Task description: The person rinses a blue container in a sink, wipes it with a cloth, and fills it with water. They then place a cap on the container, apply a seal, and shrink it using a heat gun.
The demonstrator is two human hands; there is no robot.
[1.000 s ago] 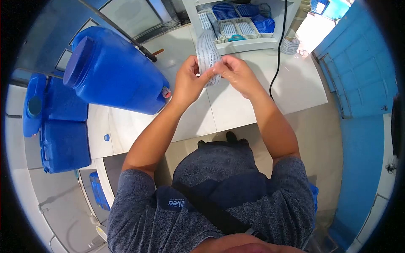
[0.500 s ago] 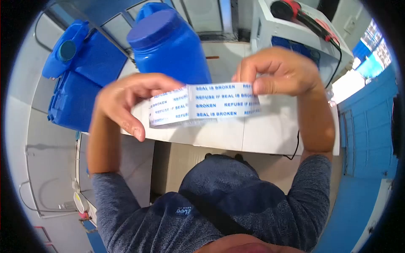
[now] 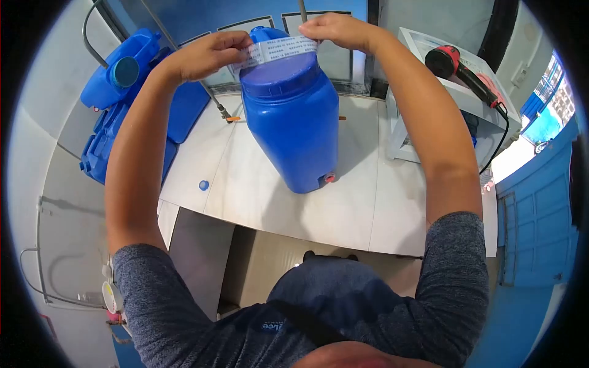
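A white printed seal band with blue lettering is stretched between my hands at the far side of the purple-blue lid. That lid closes a large blue water container, which stands upright on the counter and has a small reddish fitting low on its front. My left hand pinches the band's left end beside the lid. At the other end, the fingers of my right hand are closed on the band. How far the band reaches down behind the lid is hidden.
Blue jugs are stacked at the left. A red and black heat gun lies on a white cabinet at the right, its cord hanging down. On the tiled counter lies a small blue cap; an orange-handled tap is behind.
Both hands have carried the seal band forward, away from my body, to the container's lid. My left fingers, spread before, now pinch it. My view has shifted, showing more of the container and counter.
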